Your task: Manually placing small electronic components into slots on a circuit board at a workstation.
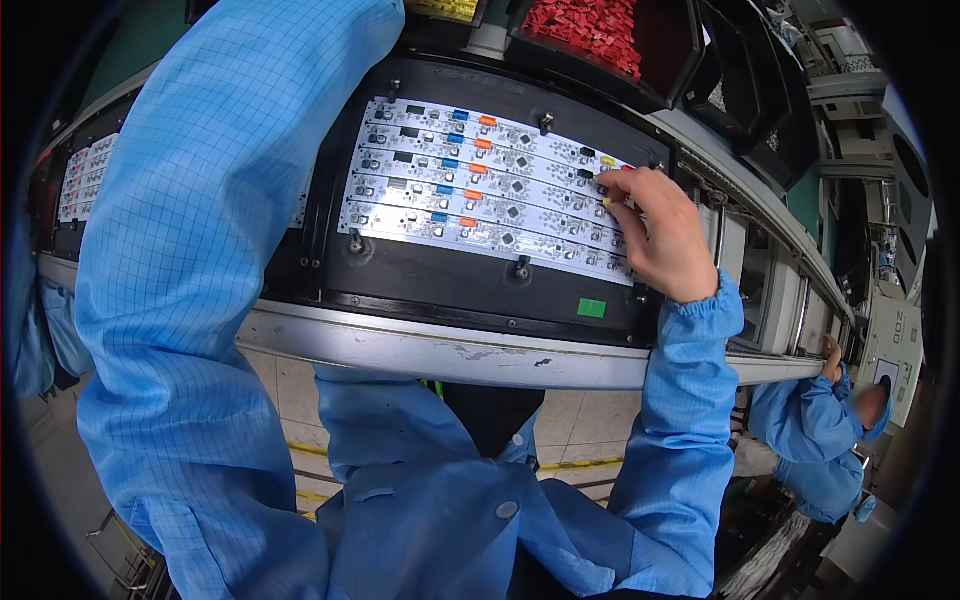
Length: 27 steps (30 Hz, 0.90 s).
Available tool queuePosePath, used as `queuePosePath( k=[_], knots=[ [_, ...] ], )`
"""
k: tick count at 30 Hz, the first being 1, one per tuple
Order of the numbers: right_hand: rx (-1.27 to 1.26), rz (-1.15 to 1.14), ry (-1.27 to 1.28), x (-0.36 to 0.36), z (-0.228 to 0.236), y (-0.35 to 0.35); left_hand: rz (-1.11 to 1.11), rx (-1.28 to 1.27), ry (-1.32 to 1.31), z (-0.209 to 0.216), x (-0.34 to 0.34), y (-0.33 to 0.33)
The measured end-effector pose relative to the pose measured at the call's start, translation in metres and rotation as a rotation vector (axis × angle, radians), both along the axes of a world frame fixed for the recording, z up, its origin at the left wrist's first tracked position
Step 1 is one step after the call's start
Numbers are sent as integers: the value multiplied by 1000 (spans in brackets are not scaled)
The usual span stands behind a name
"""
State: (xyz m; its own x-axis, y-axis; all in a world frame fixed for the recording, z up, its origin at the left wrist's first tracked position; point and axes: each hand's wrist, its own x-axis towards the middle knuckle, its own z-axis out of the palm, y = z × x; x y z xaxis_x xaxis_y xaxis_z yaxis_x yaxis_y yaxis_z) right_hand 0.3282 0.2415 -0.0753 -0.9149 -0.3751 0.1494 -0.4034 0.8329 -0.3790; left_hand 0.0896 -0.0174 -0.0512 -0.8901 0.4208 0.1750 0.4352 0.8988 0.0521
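A white panel of circuit boards (430, 170), split into several long strips, lies in a black carrier (420, 270). Blue and orange components stand in two columns on the strips. My right hand (660, 230) is over the panel's right end, thumb and forefinger pinched on a small yellow connector (607, 202). Just beyond the fingertips, a yellow connector (608, 161) and a partly hidden red connector (628, 168) sit on the farthest strip. My left arm (200, 190) reaches across the left side to the top edge; its hand is out of the picture.
Beyond the carrier stand a black bin of red connectors (600, 35) and a bin of yellow parts (450, 8). A metal rail (440, 350) runs along the near edge. Another carrier with boards (88, 180) is at far left. A co-worker in blue (815, 420) is at right.
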Motion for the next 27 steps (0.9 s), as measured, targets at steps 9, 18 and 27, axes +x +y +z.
queuePosePath(
  k=[9,18,27],
  knots=[
    [13,-19,2,1,3,-1,24,36,19,-2,-1,0],
    [50,-27,101,4,3,1,29,3,8,-3,-2,0],
    [47,-56,102,6,-1,5,4,162,138,15,7,-3]
  ],
)
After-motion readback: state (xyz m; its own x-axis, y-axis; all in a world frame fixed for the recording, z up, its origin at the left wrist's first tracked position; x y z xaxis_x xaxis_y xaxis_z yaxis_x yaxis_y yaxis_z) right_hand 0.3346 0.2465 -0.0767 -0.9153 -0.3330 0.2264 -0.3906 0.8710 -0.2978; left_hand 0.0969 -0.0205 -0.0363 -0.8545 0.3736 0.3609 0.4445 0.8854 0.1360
